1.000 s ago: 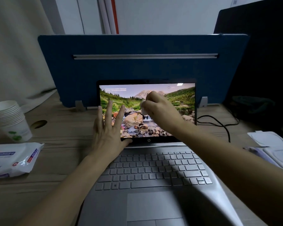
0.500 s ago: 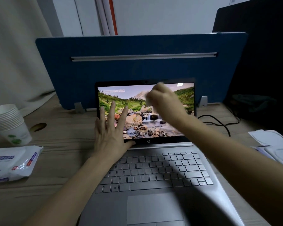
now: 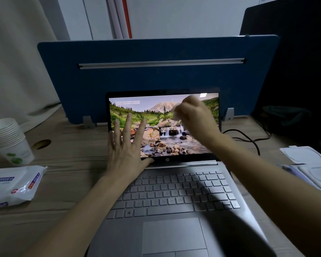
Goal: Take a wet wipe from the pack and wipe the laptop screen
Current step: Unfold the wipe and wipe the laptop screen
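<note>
The silver laptop [image 3: 174, 191] stands open in front of me, its screen [image 3: 156, 117] showing a mountain and waterfall picture. My left hand [image 3: 126, 151] lies flat with fingers spread against the screen's lower left part. My right hand [image 3: 191, 115] is closed around a crumpled white wet wipe [image 3: 176, 115] pressed to the upper right part of the screen; the hand is blurred and hides most of the wipe. The white wet wipe pack [image 3: 13, 184] with blue and red print lies on the desk at the left.
A stack of paper cups [image 3: 9, 140] stands at the far left. A blue desk divider [image 3: 156, 71] rises behind the laptop. A black cable [image 3: 248, 138] runs right of the screen. White lids and packaging [image 3: 308, 164] lie at the right edge.
My right hand with the wipe has moved up and to the right across the screen. My left hand has stayed against the lower left of the screen.
</note>
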Demonstrator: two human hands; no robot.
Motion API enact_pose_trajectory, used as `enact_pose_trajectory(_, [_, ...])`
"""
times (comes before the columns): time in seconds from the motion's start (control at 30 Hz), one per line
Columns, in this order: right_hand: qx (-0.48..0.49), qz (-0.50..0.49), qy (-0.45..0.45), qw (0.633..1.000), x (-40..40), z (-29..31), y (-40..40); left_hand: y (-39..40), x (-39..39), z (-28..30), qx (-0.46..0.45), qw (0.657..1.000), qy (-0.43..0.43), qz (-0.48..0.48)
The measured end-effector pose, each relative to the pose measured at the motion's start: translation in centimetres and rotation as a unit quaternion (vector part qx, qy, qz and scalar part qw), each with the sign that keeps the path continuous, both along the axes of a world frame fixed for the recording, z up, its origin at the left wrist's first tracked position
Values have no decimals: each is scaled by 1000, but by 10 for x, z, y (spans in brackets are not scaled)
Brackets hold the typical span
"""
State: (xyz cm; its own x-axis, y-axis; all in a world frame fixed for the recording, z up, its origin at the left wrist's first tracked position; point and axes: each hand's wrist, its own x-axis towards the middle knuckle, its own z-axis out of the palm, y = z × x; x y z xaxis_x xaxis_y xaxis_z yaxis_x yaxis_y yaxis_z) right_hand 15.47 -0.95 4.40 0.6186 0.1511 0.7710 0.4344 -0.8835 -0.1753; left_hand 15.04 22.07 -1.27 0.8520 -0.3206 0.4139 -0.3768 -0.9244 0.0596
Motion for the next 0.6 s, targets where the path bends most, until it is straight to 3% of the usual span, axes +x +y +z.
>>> enact_pose_trajectory(0.07, [80,-43,-33,995,6,13,-15,-1,1,0,-1,1000,1,-1])
enact_pose_trajectory(0.13, [101,-59,-42,992,8,14,-19,-3,2,1,1,1000,-2,-2])
enact_pose_trajectory(0.37, [-82,34,54,995,-27,-44,5,-6,1,-4,8,1000,-17,-5])
enact_pose_trajectory(0.6, [89,-70,-19,993,-16,-31,-34,-4,0,-5,7,1000,-14,-3])
